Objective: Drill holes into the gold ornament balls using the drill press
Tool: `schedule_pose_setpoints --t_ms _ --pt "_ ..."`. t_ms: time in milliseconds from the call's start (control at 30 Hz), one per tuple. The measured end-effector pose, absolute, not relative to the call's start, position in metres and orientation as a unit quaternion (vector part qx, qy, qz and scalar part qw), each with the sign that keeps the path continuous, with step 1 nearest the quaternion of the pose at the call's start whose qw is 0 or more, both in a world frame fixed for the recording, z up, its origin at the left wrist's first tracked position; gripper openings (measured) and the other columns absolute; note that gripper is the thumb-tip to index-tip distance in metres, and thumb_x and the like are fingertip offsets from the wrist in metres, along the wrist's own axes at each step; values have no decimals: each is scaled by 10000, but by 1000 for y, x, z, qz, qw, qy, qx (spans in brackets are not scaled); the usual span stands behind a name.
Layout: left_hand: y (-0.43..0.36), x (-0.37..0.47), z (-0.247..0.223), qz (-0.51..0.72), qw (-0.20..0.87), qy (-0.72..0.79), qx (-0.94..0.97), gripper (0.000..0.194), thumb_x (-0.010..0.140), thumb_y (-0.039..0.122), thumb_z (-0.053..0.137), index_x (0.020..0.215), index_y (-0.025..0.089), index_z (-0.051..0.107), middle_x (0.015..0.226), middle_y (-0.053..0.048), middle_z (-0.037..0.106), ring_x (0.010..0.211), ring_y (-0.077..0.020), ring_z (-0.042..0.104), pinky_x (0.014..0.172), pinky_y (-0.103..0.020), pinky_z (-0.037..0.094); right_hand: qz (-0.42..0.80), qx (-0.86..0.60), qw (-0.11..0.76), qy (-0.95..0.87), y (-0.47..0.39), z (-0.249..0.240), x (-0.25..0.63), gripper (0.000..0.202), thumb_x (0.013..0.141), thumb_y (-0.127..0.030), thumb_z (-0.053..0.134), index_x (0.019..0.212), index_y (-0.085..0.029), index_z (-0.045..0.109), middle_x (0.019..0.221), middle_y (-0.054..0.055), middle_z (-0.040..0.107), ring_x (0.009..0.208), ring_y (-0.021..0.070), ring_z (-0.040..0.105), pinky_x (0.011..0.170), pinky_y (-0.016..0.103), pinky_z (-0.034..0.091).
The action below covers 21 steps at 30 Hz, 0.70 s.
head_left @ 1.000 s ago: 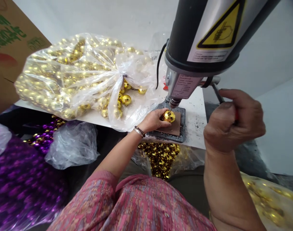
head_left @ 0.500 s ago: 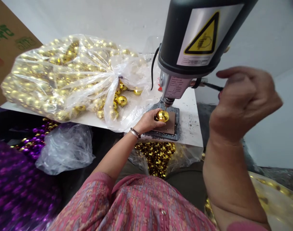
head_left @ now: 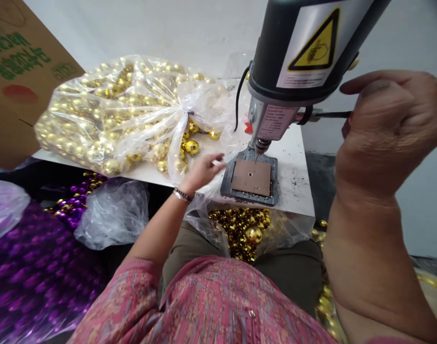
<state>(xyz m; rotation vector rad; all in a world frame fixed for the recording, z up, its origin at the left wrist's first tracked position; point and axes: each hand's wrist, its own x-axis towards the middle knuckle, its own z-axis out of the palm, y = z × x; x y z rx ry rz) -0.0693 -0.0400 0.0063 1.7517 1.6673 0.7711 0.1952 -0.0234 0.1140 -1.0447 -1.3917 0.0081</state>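
Observation:
My left hand (head_left: 204, 171) hovers over the table's front edge, fingers apart and holding nothing. It is just left of the wooden pad (head_left: 252, 177) on the drill press base (head_left: 226, 184). Loose gold mirrored balls (head_left: 191, 147) lie close behind it, at the mouth of a clear plastic bag. My right hand (head_left: 394, 126) is closed round the feed lever (head_left: 335, 114) of the drill press (head_left: 293, 62). Its thin drill bit (head_left: 256, 157) points down above the pad. One gold ball (head_left: 253, 234) lies on gold shavings-like pieces in an open bag below the table edge.
A large bag of gold balls (head_left: 96, 114) covers the left of the white table (head_left: 297, 191). A cardboard box (head_left: 21, 81) stands behind it. Purple balls in a bag (head_left: 32, 277) and crumpled plastic (head_left: 114, 212) are at lower left. Dark crumbs dot the tabletop beside the base.
My left hand has let go of the gold ball and moved left off the pad. A gold ball now shows in the bag below. My right hand stays at the lever.

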Motion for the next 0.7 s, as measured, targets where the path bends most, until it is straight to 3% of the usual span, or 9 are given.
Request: schedule_pose_setpoints --t_ms 100,167,333,400,533,600,700 --pt "2 -100 14 270 104 759 583 434 965 155 560 1382 137 679 1265 -177 761 1159 -277 691 1054 -396 536 -5 -435 661 -611 -21 112 196 375 959 -234 465 958 -107 817 628 -16 569 679 12 572 733 210 427" --pt "22 -116 17 202 70 810 547 421 970 166 547 1375 127 654 1251 -206 751 1198 -323 681 1050 -431 528 -3 -431 664 -611 -20 110 197 376 964 -253 469 970 -108 816 648 -7 580 679 16 567 730 207 426" --pt "30 -129 6 111 118 829 536 290 950 286 635 1203 147 661 1072 -177 753 1089 -339 692 938 -430 542 9 -424 671 -609 -21 108 195 379 971 -240 446 962 -112 803 603 -8 513 605 22 496 677 206 390" --pt "25 -127 0 127 125 813 555 361 912 290 693 1240 153 632 1048 -156 744 1017 -313 694 901 -407 538 1 -419 679 -603 -20 108 195 347 950 -228 475 938 -117 804 556 -17 441 549 29 446 639 214 372" --pt "13 -119 -1 171 145 781 583 551 810 257 788 1312 140 592 1044 -130 729 922 -259 689 867 -371 535 -9 -436 674 -596 -20 106 195 390 965 -263 442 959 -144 813 568 -16 461 530 28 430 636 221 386" --pt "4 -113 4 248 211 733 597 641 789 256 799 1381 166 569 1115 -113 733 945 -220 690 875 -332 543 -3 -431 670 -604 -21 109 195 382 956 -250 448 947 -138 813 590 -14 510 592 34 517 691 229 426" --pt "-13 -101 12 351 399 597 602 685 799 312 786 1440 209 569 1175 -92 743 944 -178 697 830 -286 559 7 -445 641 -625 -23 121 195 390 967 -203 423 920 -116 800 701 -3 638 770 50 655 766 233 452"
